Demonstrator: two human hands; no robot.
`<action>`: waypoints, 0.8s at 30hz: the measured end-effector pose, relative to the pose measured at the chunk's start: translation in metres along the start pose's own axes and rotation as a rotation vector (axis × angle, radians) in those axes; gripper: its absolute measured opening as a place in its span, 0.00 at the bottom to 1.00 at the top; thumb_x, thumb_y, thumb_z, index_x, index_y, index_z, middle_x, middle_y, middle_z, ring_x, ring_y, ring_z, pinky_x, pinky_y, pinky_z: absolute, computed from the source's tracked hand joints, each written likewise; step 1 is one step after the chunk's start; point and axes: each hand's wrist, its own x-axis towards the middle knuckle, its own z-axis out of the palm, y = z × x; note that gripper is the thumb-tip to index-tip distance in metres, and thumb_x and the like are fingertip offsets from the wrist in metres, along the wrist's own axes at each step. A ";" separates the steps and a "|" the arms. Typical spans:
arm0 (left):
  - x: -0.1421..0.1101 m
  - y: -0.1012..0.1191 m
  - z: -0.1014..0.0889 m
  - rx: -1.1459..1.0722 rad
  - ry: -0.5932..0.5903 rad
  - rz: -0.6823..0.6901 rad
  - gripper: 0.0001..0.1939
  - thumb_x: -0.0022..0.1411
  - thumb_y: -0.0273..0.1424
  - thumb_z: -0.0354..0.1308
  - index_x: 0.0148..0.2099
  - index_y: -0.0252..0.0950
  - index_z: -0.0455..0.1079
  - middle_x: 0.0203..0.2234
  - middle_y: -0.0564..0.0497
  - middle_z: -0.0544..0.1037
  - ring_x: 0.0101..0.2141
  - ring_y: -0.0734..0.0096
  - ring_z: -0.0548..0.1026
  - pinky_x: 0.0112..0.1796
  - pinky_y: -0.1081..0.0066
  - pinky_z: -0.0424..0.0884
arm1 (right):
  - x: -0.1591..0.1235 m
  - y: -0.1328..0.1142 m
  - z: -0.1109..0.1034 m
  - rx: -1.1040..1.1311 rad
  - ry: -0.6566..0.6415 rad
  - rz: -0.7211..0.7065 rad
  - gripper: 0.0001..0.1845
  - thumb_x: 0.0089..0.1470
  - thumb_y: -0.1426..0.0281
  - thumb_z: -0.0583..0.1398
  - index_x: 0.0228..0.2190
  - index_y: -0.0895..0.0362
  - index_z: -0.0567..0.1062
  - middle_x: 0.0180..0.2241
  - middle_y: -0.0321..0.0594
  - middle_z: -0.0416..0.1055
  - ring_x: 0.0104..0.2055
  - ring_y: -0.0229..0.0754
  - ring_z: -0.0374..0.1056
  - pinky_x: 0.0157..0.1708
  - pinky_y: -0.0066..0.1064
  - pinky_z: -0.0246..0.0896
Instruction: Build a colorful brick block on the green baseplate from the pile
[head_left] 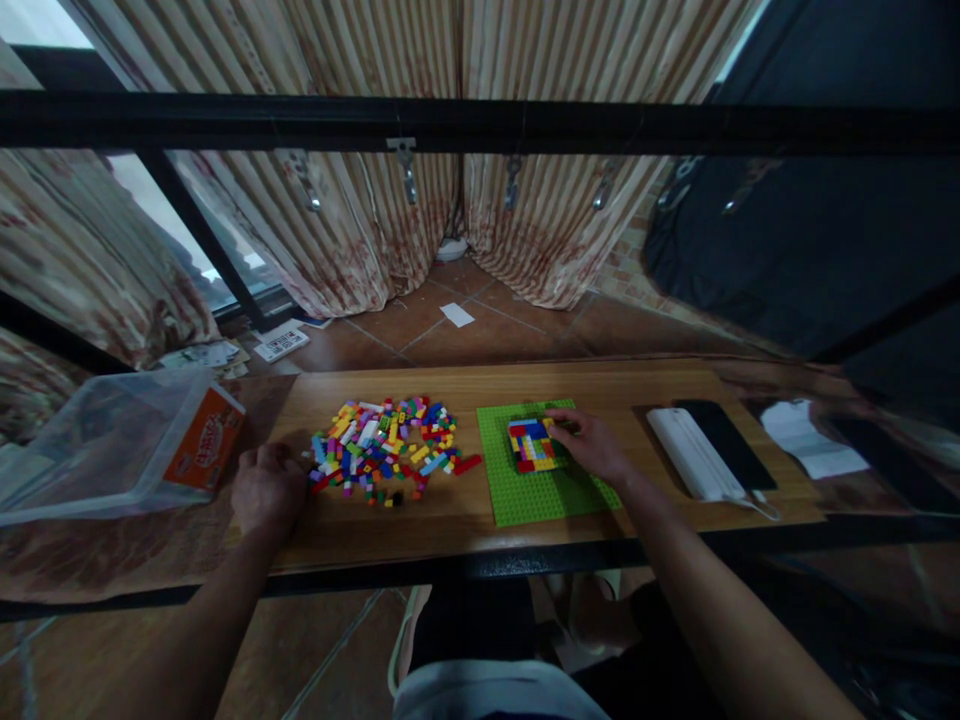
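Note:
On a green studded baseplate (517,505) stands a small block of toy bricks (532,448) in red, yellow, blue and white. My right hand (592,445) reaches over the plate, its thumb and fingertips closed at the right side of this brick build. Any single brick between those fingers is too small to make out. To the left, a heap of loose toy bricks (386,445) in many colours is spread on the wooden board. My left hand (264,488) rests at the heap's left edge with curled fingers; what lies under or inside them is hidden.
A clear plastic box (112,430) with an orange label stands at the far left. Right of the plate lie a white power bank-like slab (694,455) with a short cable and a dark flat phone-like object (727,445). Beyond is crumpled white paper (810,437). A dark bar (480,125) crosses ahead.

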 end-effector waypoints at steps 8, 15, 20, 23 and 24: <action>0.000 0.001 -0.001 0.008 -0.016 -0.005 0.20 0.64 0.33 0.44 0.52 0.32 0.69 0.50 0.34 0.69 0.47 0.45 0.72 0.41 0.56 0.70 | 0.000 0.003 0.000 0.014 -0.012 0.006 0.15 0.51 0.63 0.60 0.40 0.55 0.78 0.37 0.41 0.78 0.38 0.43 0.73 0.42 0.38 0.67; -0.002 0.003 -0.004 0.009 0.000 0.003 0.20 0.65 0.34 0.45 0.52 0.31 0.70 0.48 0.33 0.70 0.46 0.45 0.73 0.40 0.56 0.70 | 0.002 0.006 0.000 0.069 -0.011 0.053 0.16 0.49 0.62 0.61 0.39 0.55 0.78 0.38 0.42 0.78 0.39 0.44 0.73 0.44 0.39 0.67; -0.002 0.002 -0.001 0.002 0.021 0.016 0.20 0.63 0.33 0.46 0.52 0.31 0.70 0.48 0.33 0.70 0.45 0.45 0.73 0.39 0.55 0.71 | 0.003 0.008 -0.001 0.095 -0.016 0.079 0.17 0.48 0.60 0.62 0.39 0.55 0.78 0.38 0.41 0.79 0.40 0.45 0.73 0.46 0.40 0.66; -0.002 0.002 0.000 -0.004 0.019 0.011 0.20 0.63 0.33 0.46 0.51 0.30 0.71 0.49 0.33 0.70 0.46 0.44 0.73 0.41 0.54 0.71 | 0.004 0.010 -0.002 0.128 -0.012 0.115 0.19 0.47 0.59 0.63 0.39 0.55 0.79 0.38 0.41 0.79 0.40 0.45 0.73 0.46 0.41 0.67; -0.002 0.001 0.000 -0.009 0.016 0.011 0.19 0.63 0.33 0.46 0.51 0.30 0.71 0.49 0.33 0.70 0.47 0.44 0.73 0.41 0.54 0.71 | 0.004 0.011 -0.002 0.140 -0.011 0.122 0.19 0.47 0.59 0.63 0.39 0.55 0.79 0.38 0.42 0.79 0.41 0.45 0.73 0.46 0.41 0.67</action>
